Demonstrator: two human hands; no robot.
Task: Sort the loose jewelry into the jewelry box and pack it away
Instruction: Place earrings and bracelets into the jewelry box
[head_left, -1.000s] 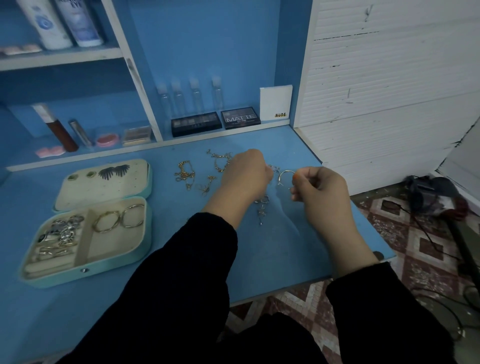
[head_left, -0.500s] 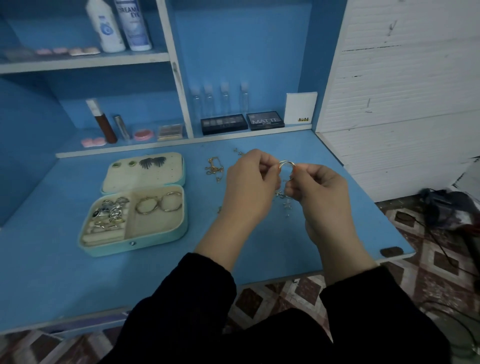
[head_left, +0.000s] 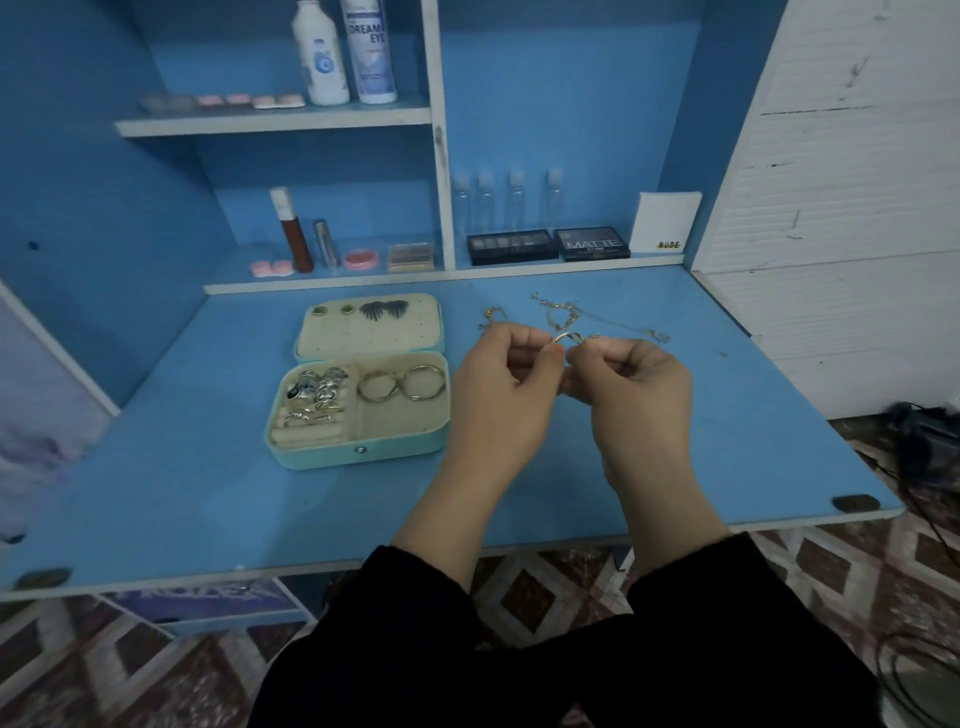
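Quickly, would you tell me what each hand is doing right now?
Left hand: closed, pinching the small gold hoop.
Right hand: closed, pinching the same hoop from the other side.

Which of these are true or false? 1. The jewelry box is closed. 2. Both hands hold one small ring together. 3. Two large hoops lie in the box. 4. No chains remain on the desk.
1. False: the jewelry box is open, lid laid back.
2. True: left hand and right hand pinch the ring.
3. True: the hoops lie in its right compartment.
4. False: chains lie behind the hands.
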